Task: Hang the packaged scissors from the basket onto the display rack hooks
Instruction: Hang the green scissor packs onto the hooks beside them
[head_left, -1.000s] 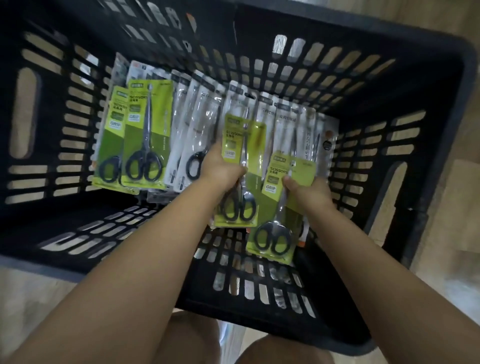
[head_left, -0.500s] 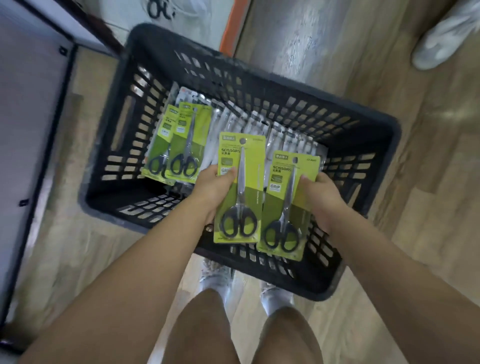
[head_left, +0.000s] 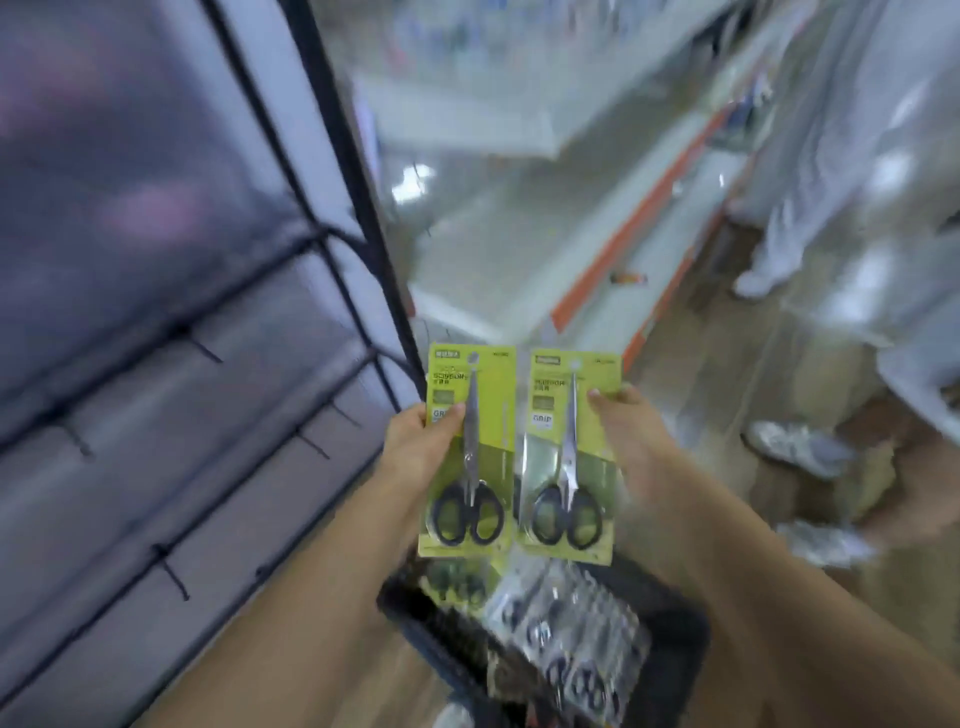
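My left hand (head_left: 421, 447) grips a green scissors pack (head_left: 467, 452) by its left edge. My right hand (head_left: 623, 436) holds a second green scissors pack (head_left: 566, 457) by its right edge. Both packs stand upright side by side, above the black basket (head_left: 685, 665). Several more scissors packs (head_left: 566, 634) lie in the basket below. The display rack (head_left: 171, 374) with black wire bars and short hooks (head_left: 205, 351) fills the left side, blurred. No pack is on a hook in view.
White store shelving with orange trim (head_left: 613, 249) runs along the back right. A person's legs and white shoes (head_left: 795, 447) stand on the wooden floor at the right. The whole view is motion-blurred.
Both hands lifted the two green packs out of the basket and up to chest height. My view swung from the basket toward the rack and aisle.
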